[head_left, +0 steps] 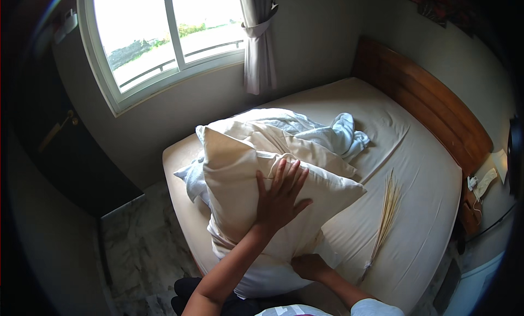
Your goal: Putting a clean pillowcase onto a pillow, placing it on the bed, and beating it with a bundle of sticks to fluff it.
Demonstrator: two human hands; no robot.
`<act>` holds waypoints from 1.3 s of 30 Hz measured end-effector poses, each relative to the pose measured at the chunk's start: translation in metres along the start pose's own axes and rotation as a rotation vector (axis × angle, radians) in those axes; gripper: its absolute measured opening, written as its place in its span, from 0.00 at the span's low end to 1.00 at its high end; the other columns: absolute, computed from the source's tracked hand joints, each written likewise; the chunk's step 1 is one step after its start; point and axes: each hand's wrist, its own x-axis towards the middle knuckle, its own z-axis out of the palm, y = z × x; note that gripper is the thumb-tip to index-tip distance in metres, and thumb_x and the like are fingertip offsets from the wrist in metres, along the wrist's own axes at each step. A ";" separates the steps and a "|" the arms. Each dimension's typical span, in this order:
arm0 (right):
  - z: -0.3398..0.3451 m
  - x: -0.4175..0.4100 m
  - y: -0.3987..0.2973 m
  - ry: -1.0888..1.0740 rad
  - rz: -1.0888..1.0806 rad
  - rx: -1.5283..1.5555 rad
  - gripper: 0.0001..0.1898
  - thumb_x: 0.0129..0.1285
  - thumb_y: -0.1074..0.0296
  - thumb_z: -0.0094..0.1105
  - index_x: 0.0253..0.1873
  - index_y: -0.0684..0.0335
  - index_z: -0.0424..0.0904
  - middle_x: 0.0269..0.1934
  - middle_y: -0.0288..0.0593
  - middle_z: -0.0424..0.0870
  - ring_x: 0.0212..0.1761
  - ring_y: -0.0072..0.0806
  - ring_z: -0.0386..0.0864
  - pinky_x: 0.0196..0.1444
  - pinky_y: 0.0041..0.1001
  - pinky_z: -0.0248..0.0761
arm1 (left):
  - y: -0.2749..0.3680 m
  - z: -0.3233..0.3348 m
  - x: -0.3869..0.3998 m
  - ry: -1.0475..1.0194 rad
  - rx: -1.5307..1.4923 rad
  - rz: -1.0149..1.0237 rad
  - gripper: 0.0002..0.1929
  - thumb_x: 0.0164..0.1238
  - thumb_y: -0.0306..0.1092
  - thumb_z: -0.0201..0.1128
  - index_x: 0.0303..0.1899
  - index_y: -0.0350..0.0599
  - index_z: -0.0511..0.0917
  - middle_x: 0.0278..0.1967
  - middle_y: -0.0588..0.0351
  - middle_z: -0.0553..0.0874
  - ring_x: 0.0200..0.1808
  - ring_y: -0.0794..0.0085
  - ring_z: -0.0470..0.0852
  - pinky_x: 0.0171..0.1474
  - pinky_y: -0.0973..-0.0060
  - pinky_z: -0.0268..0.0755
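A cream-cased pillow (233,189) stands tilted up before me, near the bed's front edge. My left hand (282,197) lies flat on its broad side with the fingers spread. Lower down, my right hand (311,267) is curled in a fist around the pillow's bottom edge; its fingertips are hidden. Behind this pillow rests more cream bedding (266,135), partly covered. A crumpled pale blue blanket (323,131) lies beyond it on the bed.
The bed (425,217) wears a beige fitted sheet, and a straw bed broom (385,221) lies on it at right. A wooden headboard (425,103) rises at the far right. A window (176,41), a tied curtain (260,41) and a dark door (65,123) surround the bed.
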 end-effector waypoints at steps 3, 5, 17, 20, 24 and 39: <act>0.001 0.004 0.012 -0.002 0.035 0.038 0.12 0.64 0.62 0.44 0.40 0.60 0.78 0.36 0.51 0.84 0.39 0.46 0.83 0.37 0.44 0.75 | -0.003 0.037 -0.008 -0.023 -0.068 0.051 0.35 0.55 0.66 0.57 0.62 0.60 0.70 0.63 0.59 0.69 0.70 0.61 0.58 0.68 0.38 0.36; -0.022 0.005 0.031 0.177 0.052 0.105 0.14 0.67 0.57 0.43 0.41 0.57 0.77 0.36 0.50 0.83 0.39 0.46 0.82 0.38 0.41 0.75 | -0.015 0.048 -0.007 -0.001 -0.071 0.023 0.35 0.52 0.65 0.61 0.58 0.56 0.72 0.58 0.57 0.72 0.66 0.61 0.63 0.69 0.40 0.38; -0.102 0.116 0.168 1.495 0.343 0.373 0.19 0.71 0.52 0.45 0.40 0.63 0.78 0.28 0.56 0.80 0.30 0.52 0.79 0.33 0.41 0.71 | -0.010 0.043 -0.009 -0.031 -0.047 -0.065 0.38 0.50 0.57 0.65 0.63 0.54 0.67 0.60 0.53 0.69 0.67 0.60 0.61 0.69 0.42 0.41; -0.063 0.117 0.157 1.405 0.582 0.321 0.19 0.71 0.54 0.44 0.38 0.63 0.79 0.29 0.56 0.81 0.31 0.54 0.80 0.31 0.43 0.70 | -0.035 0.046 -0.023 -0.091 -0.114 -0.039 0.37 0.55 0.54 0.63 0.68 0.59 0.61 0.69 0.55 0.60 0.72 0.58 0.52 0.71 0.45 0.39; 0.008 0.127 0.156 1.440 0.448 0.274 0.21 0.72 0.52 0.44 0.35 0.65 0.79 0.28 0.56 0.81 0.29 0.52 0.79 0.30 0.42 0.69 | -0.041 0.050 -0.057 -0.295 -0.201 0.107 0.34 0.59 0.52 0.61 0.68 0.63 0.62 0.73 0.59 0.53 0.75 0.57 0.46 0.72 0.50 0.37; 0.071 0.090 0.165 1.493 0.414 0.454 0.22 0.72 0.55 0.48 0.29 0.68 0.71 0.21 0.36 0.65 0.25 0.25 0.63 0.26 0.29 0.61 | -0.010 0.022 -0.163 -0.374 -0.409 0.103 0.19 0.59 0.49 0.64 0.52 0.60 0.79 0.59 0.70 0.76 0.67 0.71 0.64 0.69 0.62 0.52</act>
